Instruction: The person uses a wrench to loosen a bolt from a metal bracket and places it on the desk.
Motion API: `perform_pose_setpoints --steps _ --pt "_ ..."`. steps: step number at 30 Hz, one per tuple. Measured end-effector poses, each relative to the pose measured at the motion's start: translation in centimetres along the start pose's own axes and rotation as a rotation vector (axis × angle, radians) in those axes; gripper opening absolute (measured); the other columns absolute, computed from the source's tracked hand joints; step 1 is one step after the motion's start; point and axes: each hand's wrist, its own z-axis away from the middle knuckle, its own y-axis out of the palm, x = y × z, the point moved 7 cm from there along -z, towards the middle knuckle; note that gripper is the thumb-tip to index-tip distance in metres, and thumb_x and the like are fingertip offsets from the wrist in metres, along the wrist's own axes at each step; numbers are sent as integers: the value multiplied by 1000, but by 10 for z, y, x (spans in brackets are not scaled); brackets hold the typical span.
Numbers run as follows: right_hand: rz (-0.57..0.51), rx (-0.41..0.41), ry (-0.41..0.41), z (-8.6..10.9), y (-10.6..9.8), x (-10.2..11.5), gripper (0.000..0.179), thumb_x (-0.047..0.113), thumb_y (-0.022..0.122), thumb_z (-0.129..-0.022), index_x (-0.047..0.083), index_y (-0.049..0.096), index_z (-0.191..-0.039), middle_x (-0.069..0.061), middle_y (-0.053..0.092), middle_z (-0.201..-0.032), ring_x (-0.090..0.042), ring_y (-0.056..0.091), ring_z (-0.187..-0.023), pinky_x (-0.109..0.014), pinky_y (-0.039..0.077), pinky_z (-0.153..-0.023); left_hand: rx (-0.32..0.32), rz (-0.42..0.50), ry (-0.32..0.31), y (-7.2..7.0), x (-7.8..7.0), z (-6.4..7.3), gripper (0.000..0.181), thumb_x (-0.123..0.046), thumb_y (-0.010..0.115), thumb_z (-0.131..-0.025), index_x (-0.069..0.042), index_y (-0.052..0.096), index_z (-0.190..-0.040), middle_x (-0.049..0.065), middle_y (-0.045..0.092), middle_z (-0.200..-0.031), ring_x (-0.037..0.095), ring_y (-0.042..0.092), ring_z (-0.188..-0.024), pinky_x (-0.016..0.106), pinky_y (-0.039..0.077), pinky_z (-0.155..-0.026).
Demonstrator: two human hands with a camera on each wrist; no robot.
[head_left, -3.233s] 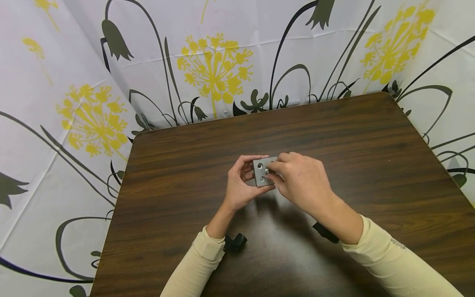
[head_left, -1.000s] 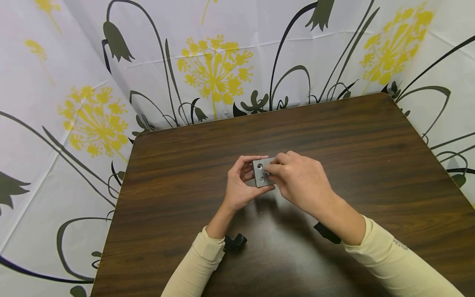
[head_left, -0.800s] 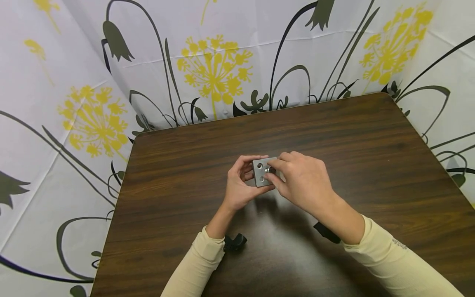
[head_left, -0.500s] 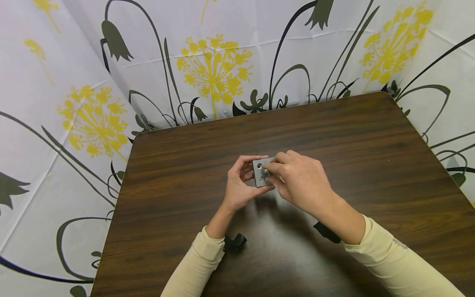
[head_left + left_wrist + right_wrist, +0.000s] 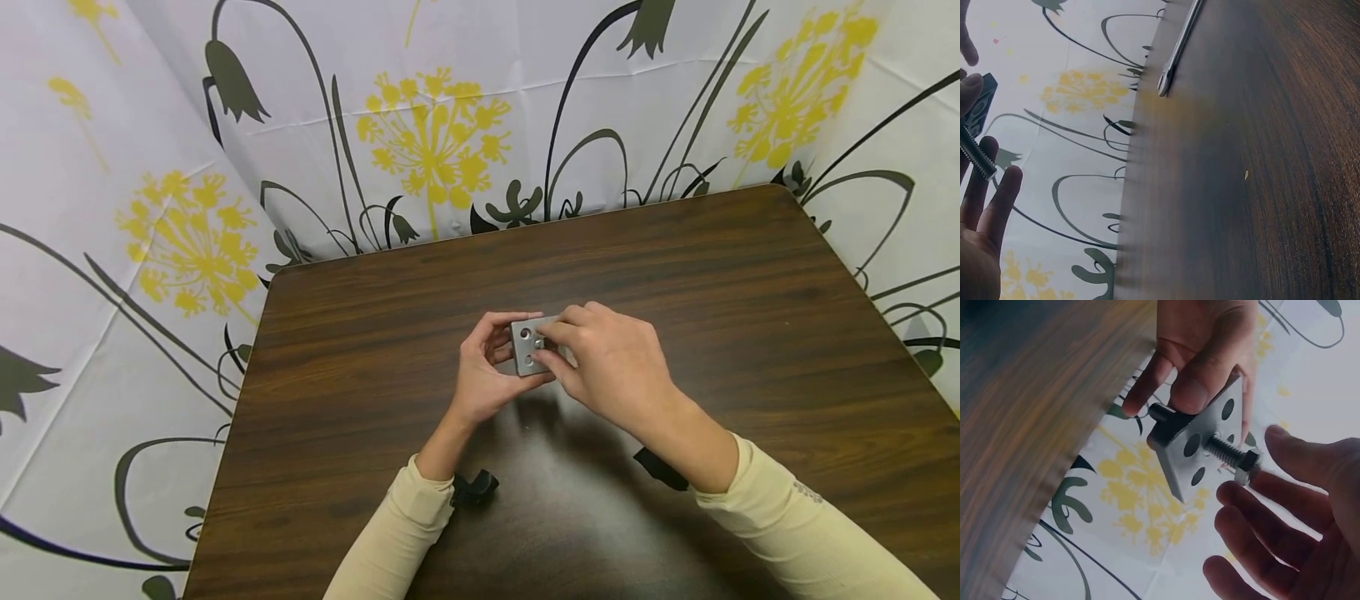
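My left hand [image 5: 483,371] grips a grey metal plate [image 5: 1175,465] with several round holes, its thumb and fingers on the plate's edges. A hex bolt [image 5: 1229,452] passes through the plate, its head on the side of my right hand [image 5: 618,354]. From the plate's far side the threaded end of the bolt [image 5: 977,156] sticks out beside the left fingers. In the right wrist view, the right thumb [image 5: 1297,456] stands apart from the bolt head, while the index finger lies close beneath it; whether it touches, I cannot tell. Both hands are above the table.
A silver wrench [image 5: 1175,53] lies on the brown wooden table [image 5: 360,358] in the left wrist view. Black wrist mounts [image 5: 474,489] show at both wrists. A white curtain [image 5: 480,50] with yellow and grey flowers hangs round the table's far and side edges.
The right thumb and index finger have shifted back and forth round the bolt head and are now spread wider than half a second ago. The left hand and plate stay nearly still.
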Motion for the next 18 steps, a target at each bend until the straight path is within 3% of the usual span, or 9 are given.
perform_pose_setpoints --steps 4,8,11,15,18 --pt "22 15 29 0 1 -2 23 33 78 -85 15 78 -98 3 66 -76 -15 58 -63 -31 43 -42 -4 -3 -4 0 0 0 71 20 84 -60 10 52 -122 24 62 -124 33 64 -106 45 55 -85" --pt "-16 49 -4 0 3 0 19 22 80 -83 15 78 -100 3 68 -86 -15 58 -71 -30 47 -47 -6 5 -18 -1 2 1 72 20 84 -59 10 52 -122 24 62 -124 33 64 -107 44 56 -83" --pt "-25 35 -7 0 2 1 23 25 80 -83 15 78 -104 3 70 -93 -15 59 -75 -31 48 -48 -7 10 -17 -1 2 1 71 20 84 -59 11 52 -122 23 62 -124 34 64 -106 45 56 -83" --pt "21 12 31 0 1 -2 27 36 78 -85 15 78 -100 2 70 -85 -16 62 -69 -32 46 -44 -7 0 -14 -1 1 1 71 20 84 -60 10 52 -122 23 62 -124 35 64 -106 45 55 -85" --pt "31 30 25 0 3 -2 21 32 78 -85 15 78 -97 2 68 -79 -16 61 -65 -31 45 -43 -7 -4 -16 -1 1 1 71 20 84 -60 10 52 -123 22 63 -124 34 64 -106 44 55 -85"
